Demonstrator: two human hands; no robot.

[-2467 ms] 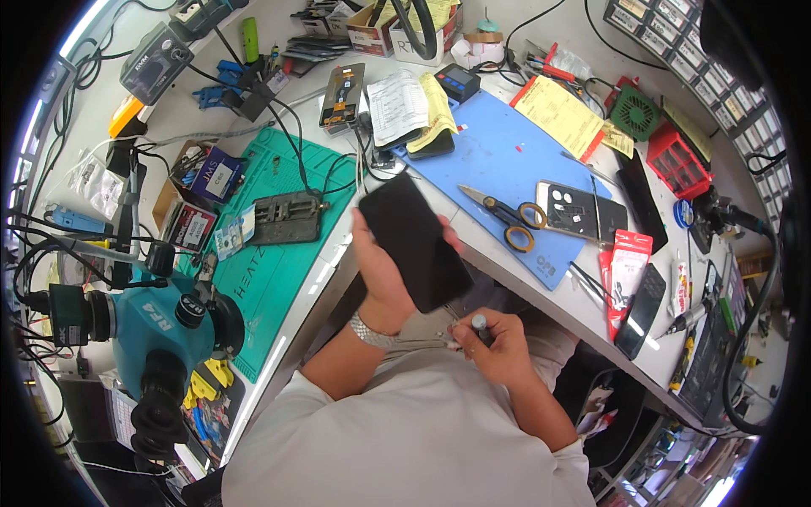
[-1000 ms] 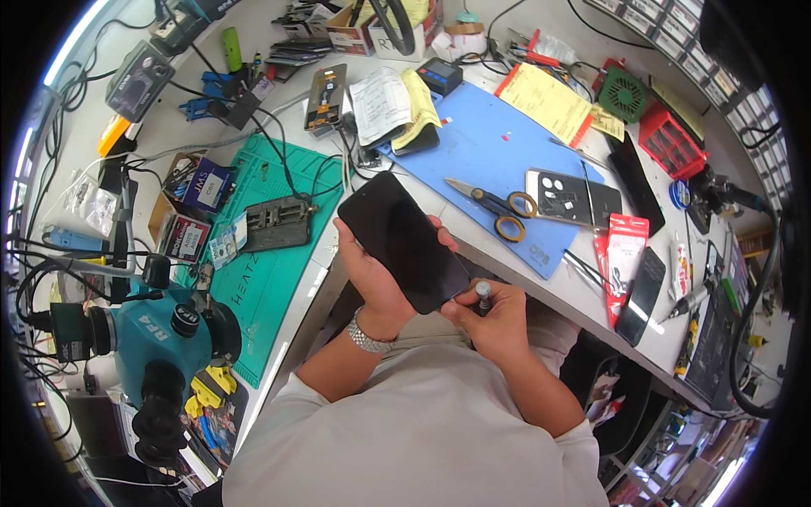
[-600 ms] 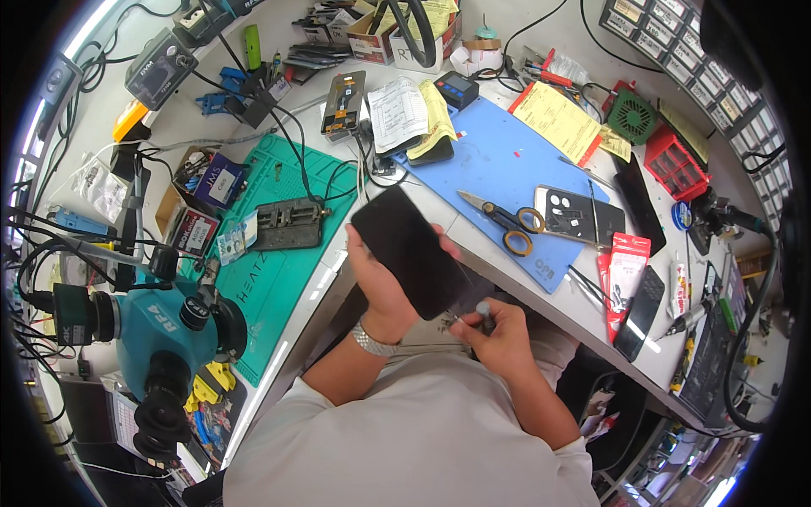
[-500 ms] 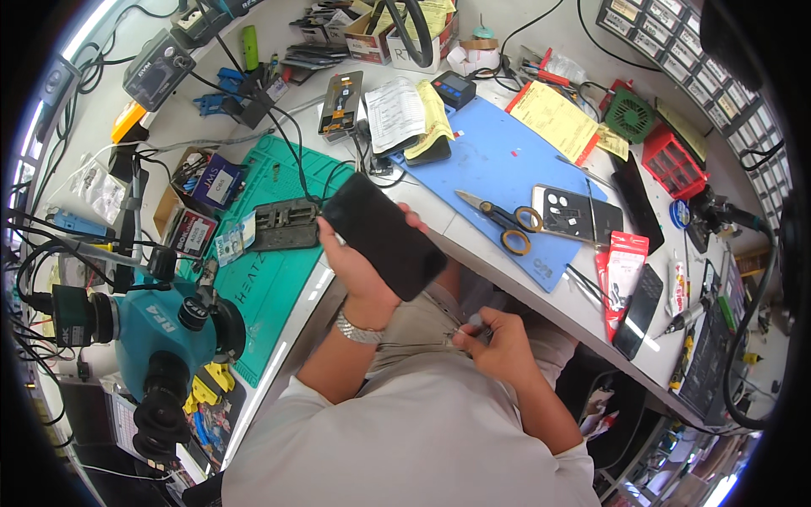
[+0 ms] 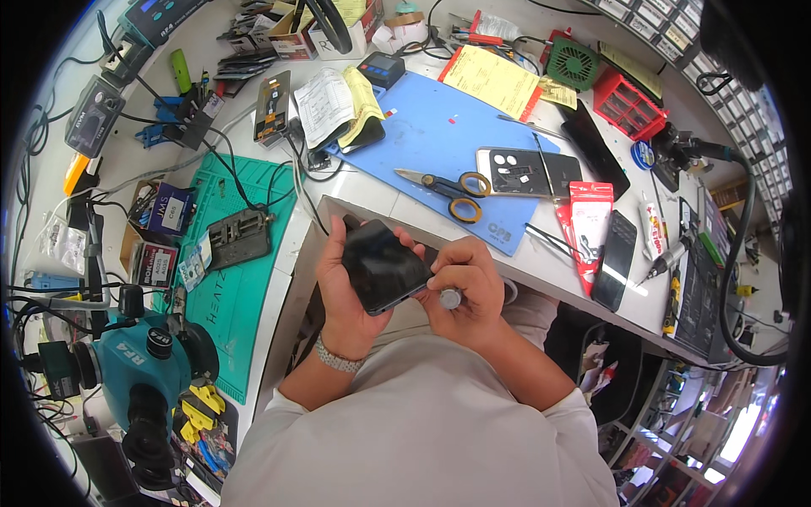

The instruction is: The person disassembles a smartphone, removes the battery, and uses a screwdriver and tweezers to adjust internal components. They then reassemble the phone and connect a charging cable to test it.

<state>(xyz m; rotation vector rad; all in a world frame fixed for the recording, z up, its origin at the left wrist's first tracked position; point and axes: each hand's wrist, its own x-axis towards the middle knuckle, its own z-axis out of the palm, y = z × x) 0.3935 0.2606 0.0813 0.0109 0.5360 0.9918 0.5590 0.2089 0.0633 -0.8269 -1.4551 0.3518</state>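
Note:
A black smartphone lies tilted in my left hand, its dark glossy face turned up. The fingers and thumb wrap round its long edges. My right hand is closed on a slim tool with a round grey handle end; its fingertips are at the phone's lower right edge. Whatever the tool's tip touches is hidden behind the fingers. Both hands are in front of the bench edge, above my lap.
A teal microscope stands at left by a green mat bearing a dark metal holder. On the blue mat are scissors and an opened phone. Another phone and a red-and-white packet lie right.
My right hand has come up from my lap to the phone's edge with the tool. The phone has moved down and is tilted differently. The whole view has shifted.

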